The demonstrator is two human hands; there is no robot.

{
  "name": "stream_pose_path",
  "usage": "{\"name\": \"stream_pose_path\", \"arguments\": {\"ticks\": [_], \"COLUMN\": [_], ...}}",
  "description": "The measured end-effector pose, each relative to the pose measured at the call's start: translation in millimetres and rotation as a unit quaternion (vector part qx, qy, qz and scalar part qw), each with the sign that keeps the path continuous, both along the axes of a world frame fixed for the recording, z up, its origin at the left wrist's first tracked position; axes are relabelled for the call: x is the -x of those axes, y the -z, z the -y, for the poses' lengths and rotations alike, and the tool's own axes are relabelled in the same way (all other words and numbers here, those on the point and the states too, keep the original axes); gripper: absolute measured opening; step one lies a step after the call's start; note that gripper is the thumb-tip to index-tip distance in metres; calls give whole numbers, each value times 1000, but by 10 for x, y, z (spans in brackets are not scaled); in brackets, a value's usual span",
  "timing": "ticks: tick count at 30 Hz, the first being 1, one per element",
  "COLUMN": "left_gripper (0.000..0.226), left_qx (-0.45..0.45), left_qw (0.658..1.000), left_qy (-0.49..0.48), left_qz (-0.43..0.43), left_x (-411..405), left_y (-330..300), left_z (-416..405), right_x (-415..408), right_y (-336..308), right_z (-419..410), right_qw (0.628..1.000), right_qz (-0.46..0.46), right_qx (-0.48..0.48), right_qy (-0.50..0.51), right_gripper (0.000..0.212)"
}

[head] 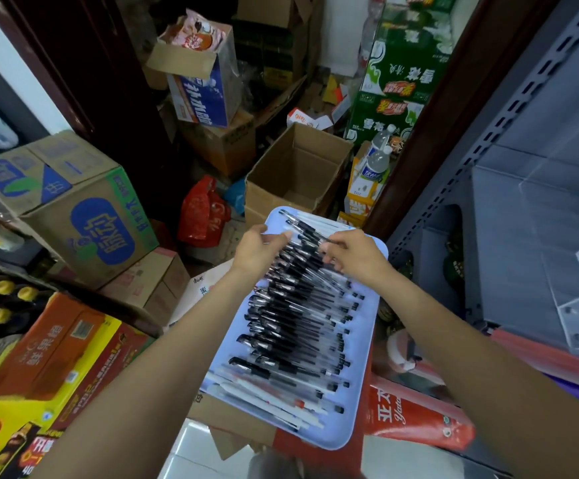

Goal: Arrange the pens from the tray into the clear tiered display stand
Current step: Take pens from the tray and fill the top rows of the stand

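A pale blue tray point(362, 385) lies in front of me, heaped with several clear pens with black caps point(295, 323) and some white ones at its near end. Over the tray's far end, my left hand point(258, 248) curls its fingers round the left ends of a bundle of pens. My right hand point(353, 254) pinches the right ends of pens there. The clear tiered display stand point(557, 257) sits on the grey shelf at the right, apart from both hands.
Grey metal shelving point(509, 108) rises at the right. An open cardboard box point(295, 171) stands just beyond the tray. Drink cartons point(84, 216) are stacked at the left, bottled goods point(1, 299) at the lower left, and a red package point(416, 416) lies beside the tray.
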State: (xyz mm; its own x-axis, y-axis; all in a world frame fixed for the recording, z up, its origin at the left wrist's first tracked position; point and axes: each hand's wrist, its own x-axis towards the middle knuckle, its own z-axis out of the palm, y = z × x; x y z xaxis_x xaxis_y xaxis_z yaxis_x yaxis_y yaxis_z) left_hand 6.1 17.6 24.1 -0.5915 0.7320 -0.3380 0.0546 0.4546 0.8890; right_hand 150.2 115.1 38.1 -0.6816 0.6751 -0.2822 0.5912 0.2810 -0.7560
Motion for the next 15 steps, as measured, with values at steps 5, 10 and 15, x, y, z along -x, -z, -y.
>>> {"name": "stream_pose_path", "arguments": {"ticks": [5,10,15], "left_gripper": [40,23,30], "left_qx": [-94,-191,-264], "left_qw": [989,971,960], "left_qy": [29,48,83], "left_qz": [113,135,37], "left_x": [-177,-518,-1191], "left_y": [-529,-1022,-1512], "left_z": [-233,-469,-677], "right_x": [-34,-358,-1076], "right_y": [-444,-898,-1366], "right_z": [39,-12,-174], "right_qw": [989,983,990], "right_qz": [-92,-145,-137], "right_qx": [110,105,-26], "right_qy": [29,31,33], "right_gripper": [33,33,40]}}
